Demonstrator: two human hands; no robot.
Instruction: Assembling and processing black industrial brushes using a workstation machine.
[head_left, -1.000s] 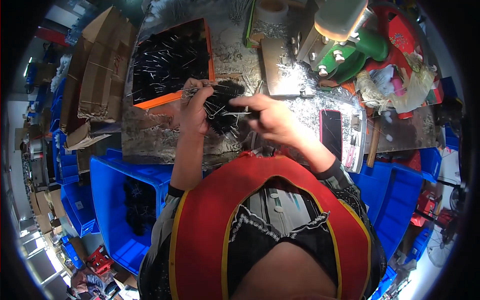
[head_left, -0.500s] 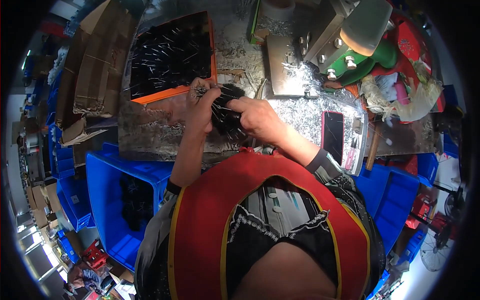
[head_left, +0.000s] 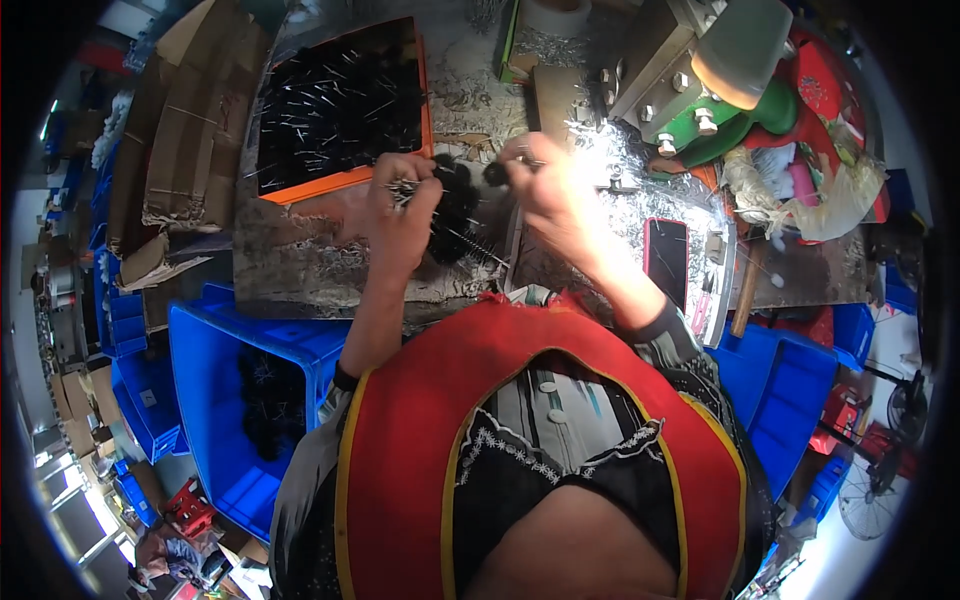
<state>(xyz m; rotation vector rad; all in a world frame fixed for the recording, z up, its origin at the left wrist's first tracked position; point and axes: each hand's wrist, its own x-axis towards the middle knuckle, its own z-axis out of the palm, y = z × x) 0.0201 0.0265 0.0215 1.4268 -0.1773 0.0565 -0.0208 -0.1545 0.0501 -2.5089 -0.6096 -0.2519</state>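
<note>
Ok so picture a clock centred on the gap between the hands, 12 pointing away from the person. The left hand [head_left: 405, 205] sits at 9 with its grip closed on the wire ends of a brush bunch [head_left: 455, 200], black bristles spilling toward 4 and 5 o'clock. The right hand [head_left: 550, 185] is at 3, fingertips pinched tight on what looks like one loose brush [head_left: 495, 174], a small dark tuft poking out toward 9, apart from the bunch. Up at 10 there's an orange-rimmed tray [head_left: 320, 186] full of black bristles and wires, its near right corner right by the left knuckles, so not much slack there. Most of the wiggle room is that gap, plus the strip of surface [head_left: 310, 265] running from the tray's near edge down to the surface's own front edge. That edge is close at 6, with the red apron [head_left: 530, 340] over part of it. The right side's tighter: a metal plate [head_left: 555, 95] at 1, a green machine [head_left: 768, 118] at 2, and a phone [head_left: 667, 262] near 4. A blue bin [head_left: 195, 335] sits past the front edge, about 8.
</note>
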